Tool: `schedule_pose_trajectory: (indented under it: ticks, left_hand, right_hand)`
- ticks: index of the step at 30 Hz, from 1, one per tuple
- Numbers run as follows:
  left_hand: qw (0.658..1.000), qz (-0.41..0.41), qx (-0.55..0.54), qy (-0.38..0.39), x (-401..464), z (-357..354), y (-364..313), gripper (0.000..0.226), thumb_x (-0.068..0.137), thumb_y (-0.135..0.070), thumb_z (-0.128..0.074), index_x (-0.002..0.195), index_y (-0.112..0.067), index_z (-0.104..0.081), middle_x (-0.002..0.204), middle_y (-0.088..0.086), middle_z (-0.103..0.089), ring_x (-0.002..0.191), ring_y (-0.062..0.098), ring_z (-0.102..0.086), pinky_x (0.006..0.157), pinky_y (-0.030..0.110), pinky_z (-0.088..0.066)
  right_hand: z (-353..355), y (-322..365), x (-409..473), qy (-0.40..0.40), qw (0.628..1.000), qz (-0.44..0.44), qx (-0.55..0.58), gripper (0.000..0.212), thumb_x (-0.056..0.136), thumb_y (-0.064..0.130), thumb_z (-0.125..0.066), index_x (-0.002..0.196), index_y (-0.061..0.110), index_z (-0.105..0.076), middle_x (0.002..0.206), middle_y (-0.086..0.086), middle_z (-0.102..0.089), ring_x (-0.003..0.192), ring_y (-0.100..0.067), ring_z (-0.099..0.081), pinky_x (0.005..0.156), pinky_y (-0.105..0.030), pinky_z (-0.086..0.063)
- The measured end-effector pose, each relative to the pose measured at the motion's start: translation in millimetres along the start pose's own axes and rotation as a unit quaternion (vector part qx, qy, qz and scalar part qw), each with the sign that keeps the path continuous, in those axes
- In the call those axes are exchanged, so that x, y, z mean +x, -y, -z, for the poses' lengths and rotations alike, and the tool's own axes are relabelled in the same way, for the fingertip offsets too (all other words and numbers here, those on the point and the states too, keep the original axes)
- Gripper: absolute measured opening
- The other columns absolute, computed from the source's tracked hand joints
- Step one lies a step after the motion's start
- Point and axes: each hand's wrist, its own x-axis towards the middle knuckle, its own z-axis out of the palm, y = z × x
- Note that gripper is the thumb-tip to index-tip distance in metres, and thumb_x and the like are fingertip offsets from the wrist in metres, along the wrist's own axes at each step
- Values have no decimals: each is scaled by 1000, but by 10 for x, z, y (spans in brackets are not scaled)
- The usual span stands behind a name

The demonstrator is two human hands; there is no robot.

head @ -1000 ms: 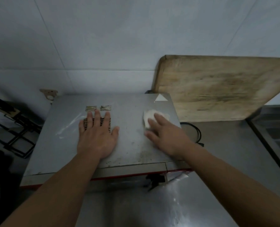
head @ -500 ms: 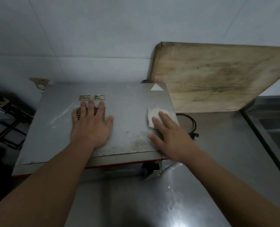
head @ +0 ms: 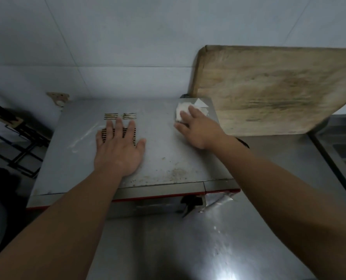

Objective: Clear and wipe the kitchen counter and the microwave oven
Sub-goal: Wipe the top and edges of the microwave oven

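The microwave oven [head: 160,138] stands on the steel counter [head: 248,229], its grey metal top facing me with brown grime near the front edge. My left hand [head: 118,150] lies flat with spread fingers on the oven top, over the dark vent slots. My right hand [head: 198,128] presses a crumpled white wipe [head: 181,110] with straight fingers onto the oven's far right corner. Part of the wipe is hidden under my fingers.
A large worn wooden cutting board [head: 275,87] leans against the tiled wall right of the oven. A black cable [head: 243,142] lies behind my right wrist. A sink edge [head: 335,158] runs along the right. A dark metal rack [head: 16,136] sits at the left.
My right hand has slid the wipe from the middle right of the oven top away from me to the far right corner. My left hand stays flat in place.
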Motion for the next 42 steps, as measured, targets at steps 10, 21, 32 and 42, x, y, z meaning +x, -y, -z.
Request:
schedule_pose_trajectory:
  ticks: [10, 21, 32, 42]
  left_hand:
    - [1000, -7, 11, -6, -3, -3, 8, 72, 96, -65, -6, 159, -31, 6, 167, 4, 15, 153, 29, 11, 122, 54, 1]
    - [1000, -8, 11, -7, -3, -4, 7, 72, 97, -64, -6, 159, -31, 6, 166, 5, 15, 153, 29, 12, 122, 54, 2]
    - [1000, -12, -4, -11, 8, -18, 24, 68, 99, -60, -9, 159, -31, 5, 167, 4, 15, 153, 29, 13, 122, 54, 4]
    - [997, -49, -26, 56, -12, 111, 67, 62, 103, -50, -8, 158, -30, 10, 165, 4, 21, 151, 24, 21, 121, 54, 8]
  right_hand:
    - [-444, 237, -1719, -25, 999, 34, 22, 71, 96, 67, -25, 157, 30, -14, 165, 3, 7, 151, -13, 9, 119, -26, 2]
    - [-268, 13, -1231, -33, 999, 3, -13, 75, 95, 68, -22, 157, 27, -14, 165, -2, 2, 151, -17, 1, 122, -35, -6]
    - [-379, 548, -814, -35, 999, 24, 34, 68, 99, 61, -25, 157, 25, -14, 165, -6, 1, 152, -22, 2, 121, -36, -3]
    - [-439, 839, -1704, 35, 996, 74, 20, 76, 92, 72, -11, 157, 34, -5, 163, 6, 14, 149, -12, 16, 119, -31, 4]
